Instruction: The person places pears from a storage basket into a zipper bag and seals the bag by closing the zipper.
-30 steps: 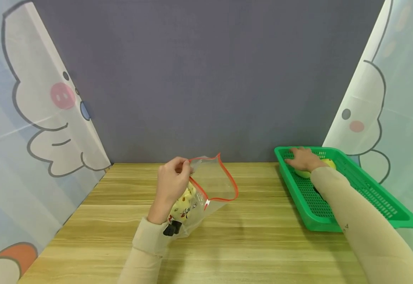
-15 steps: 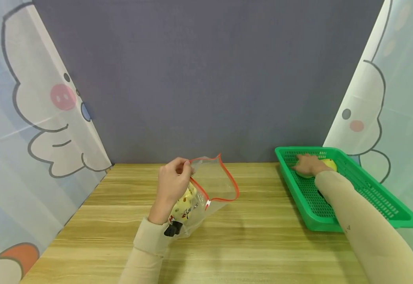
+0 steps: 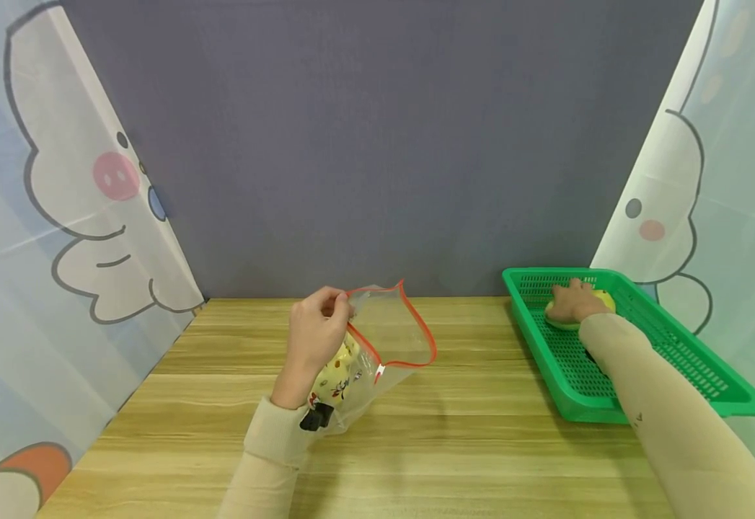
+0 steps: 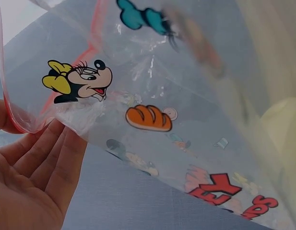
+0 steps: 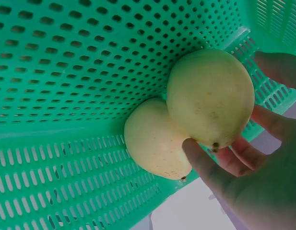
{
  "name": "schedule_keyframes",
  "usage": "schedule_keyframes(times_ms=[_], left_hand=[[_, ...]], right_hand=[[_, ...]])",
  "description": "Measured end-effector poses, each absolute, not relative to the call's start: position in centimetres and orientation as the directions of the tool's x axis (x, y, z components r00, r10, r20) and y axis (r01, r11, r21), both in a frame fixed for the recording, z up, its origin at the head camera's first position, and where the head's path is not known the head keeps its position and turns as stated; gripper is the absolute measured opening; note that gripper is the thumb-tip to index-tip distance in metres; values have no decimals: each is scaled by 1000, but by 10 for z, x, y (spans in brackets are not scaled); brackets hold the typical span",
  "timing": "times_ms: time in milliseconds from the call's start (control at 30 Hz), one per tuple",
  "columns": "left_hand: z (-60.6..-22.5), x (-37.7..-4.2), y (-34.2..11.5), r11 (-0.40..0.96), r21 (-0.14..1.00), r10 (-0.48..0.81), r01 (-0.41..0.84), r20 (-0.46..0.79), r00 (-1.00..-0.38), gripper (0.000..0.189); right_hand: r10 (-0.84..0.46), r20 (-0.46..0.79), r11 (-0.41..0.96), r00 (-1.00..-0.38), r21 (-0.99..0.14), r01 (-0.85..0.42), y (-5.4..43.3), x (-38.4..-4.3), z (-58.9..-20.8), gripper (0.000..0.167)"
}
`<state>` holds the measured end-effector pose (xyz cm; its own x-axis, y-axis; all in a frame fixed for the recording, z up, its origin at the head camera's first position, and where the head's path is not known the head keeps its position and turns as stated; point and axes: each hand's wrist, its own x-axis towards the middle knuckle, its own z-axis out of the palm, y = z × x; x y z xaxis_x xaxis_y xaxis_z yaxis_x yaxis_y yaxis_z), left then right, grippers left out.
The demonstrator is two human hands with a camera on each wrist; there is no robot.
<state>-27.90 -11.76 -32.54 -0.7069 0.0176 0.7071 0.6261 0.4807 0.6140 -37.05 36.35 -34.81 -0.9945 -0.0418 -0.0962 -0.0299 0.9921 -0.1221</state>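
In the head view my left hand (image 3: 317,328) pinches the rim of a clear zip bag (image 3: 393,328) with a red zip edge, its mouth standing open. Cartoon prints cover the bag, and something pale yellow shows through its lower part. In the left wrist view fingers (image 4: 42,158) lie against the bag's red edge. On the right, my right hand (image 3: 573,303) is inside a green basket (image 3: 565,400). The right wrist view shows its fingers curled round a yellow-green mango (image 5: 210,96), one upper digit standing apart from it. A second mango (image 5: 155,136) lies against the first.
The basket has slotted walls and stands at the right of the wooden table (image 3: 455,461). Behind the table rises a grey partition (image 3: 377,158). Cartoon-printed curtains (image 3: 676,187) hang on both sides. A small black item (image 3: 316,417) sits at the left cuff.
My right hand has moved a little to the right from the basket's far left corner onto the fruit, and its fingers have closed in. The left hand and the bag have stayed put.
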Motion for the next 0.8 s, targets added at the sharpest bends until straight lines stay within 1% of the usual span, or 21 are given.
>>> schedule_keyframes(times_ms=[333,400,633,800], left_hand=[[-326,-280,-118,486,609,23,627,708,-706,22],[-326,-280,-118,485,611,22,625,706,-708,22],[-326,-280,-118,489,619,16,615,698,-716,21],[-326,-280,-118,488,619,13,615,699,-715,21]], right_hand=[[1,-139,992,-990,-126,18,369,-366,-350,79],[0,-149,992,-989,-126,19,370,-366,-349,82],[-10,-243,986,-970,-166,32,372,-366,-349,88],[-15,-246,984,-969,-176,29,371,-365,-350,92]])
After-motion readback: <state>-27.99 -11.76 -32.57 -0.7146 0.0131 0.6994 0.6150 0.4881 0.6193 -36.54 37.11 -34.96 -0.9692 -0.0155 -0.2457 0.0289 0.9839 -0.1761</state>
